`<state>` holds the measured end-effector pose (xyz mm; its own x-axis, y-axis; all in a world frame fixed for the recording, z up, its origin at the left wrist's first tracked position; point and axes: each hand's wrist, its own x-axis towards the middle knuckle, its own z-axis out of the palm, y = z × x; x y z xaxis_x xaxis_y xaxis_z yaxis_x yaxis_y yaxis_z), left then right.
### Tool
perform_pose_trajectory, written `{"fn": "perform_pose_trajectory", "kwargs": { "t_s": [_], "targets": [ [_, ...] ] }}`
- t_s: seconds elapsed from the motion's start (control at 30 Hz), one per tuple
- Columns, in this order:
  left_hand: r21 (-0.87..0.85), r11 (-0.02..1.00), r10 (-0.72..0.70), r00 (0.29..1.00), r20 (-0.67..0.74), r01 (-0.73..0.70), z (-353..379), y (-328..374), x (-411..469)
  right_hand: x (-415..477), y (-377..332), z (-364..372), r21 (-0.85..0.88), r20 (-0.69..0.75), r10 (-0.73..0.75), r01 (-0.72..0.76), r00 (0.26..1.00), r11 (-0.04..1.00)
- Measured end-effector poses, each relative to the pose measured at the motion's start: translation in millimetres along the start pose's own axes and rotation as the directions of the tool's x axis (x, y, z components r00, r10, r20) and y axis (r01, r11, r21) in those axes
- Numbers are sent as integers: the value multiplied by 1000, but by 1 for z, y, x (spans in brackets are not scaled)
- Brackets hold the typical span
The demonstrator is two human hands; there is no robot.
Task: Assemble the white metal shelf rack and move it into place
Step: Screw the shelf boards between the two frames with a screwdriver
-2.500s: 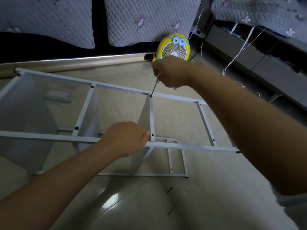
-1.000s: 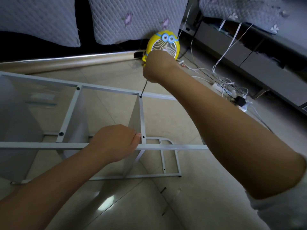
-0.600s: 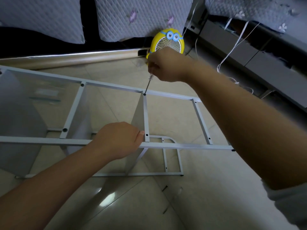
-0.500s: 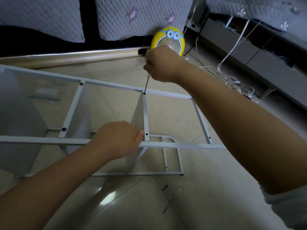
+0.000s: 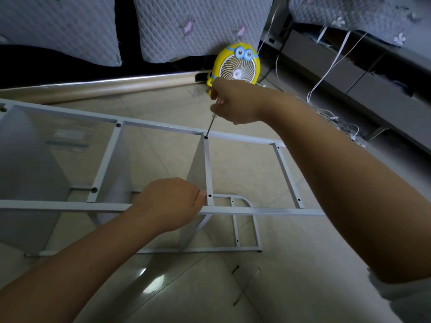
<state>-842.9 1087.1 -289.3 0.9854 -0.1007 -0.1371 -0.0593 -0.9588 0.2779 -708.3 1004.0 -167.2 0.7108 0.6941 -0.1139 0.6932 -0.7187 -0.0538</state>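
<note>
Matt white painted metal rack (image 5: 240,210), glossy beige floor tiles (image 5: 186,287), quilted cloth cushions (image 5: 198,26), yellow plastic fan (image 5: 236,66).

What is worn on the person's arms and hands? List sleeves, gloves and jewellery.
The left hand and the right hand are bare: no gloves, and no ring or watch shows. Both forearms are bare too. The edge of a white fabric sleeve shows near the right elbow; no sleeve shows on the left arm.

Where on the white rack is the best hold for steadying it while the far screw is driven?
The near top rail, beside the middle shelf panel, from above on the person's side: the rack lies on its side, that slim bar is uppermost, and the left hand grips it there.
</note>
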Motion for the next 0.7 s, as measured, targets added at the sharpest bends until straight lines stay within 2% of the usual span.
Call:
{"fn": "perform_pose_trajectory", "kwargs": {
  "t_s": [0.07, 0.13, 0.33, 0.43, 0.5, 0.57, 0.63, 0.7],
  "targets": [
    [3, 1000, 2, 1000, -4, -2, 1, 0, 1, -3, 4, 0, -14, -29, -84, 84, 996, 996],
    [17, 1000, -4, 1000, -15, 5, 2, 0, 2, -3, 5, 1, -14, -66, -109, 109, 992, 994],
    [19, 1000, 9, 1000, -7, -9, 2, 3, 2, 9, 6, 10, -38, -143, -15, 10, 990, 999],
    [23, 1000, 18, 1000, -9, -18, 3, 1, 2, 12, 7, 11, 25, -90, -3, 5, 996, 1000],
    [33, 999, 24, 1000, -18, -24, 3, 0, 1, 6, 10, 8, 83, -103, -31, 40, 994, 996],
    [27, 1000, 9, 1000, -11, -8, 0, 0, 0, -6, 19, 3, 207, -210, -13, 58, 978, 977],
    [3, 1000, -27, 999, -44, 27, -1, -2, -1, -22, 33, 0, 367, -323, 78, 49, 943, 929],
    [-15, 999, -39, 981, -188, 37, 2, -2, -1, -40, 51, 5, 494, -376, 205, 9, 904, 869]
  ]
}}
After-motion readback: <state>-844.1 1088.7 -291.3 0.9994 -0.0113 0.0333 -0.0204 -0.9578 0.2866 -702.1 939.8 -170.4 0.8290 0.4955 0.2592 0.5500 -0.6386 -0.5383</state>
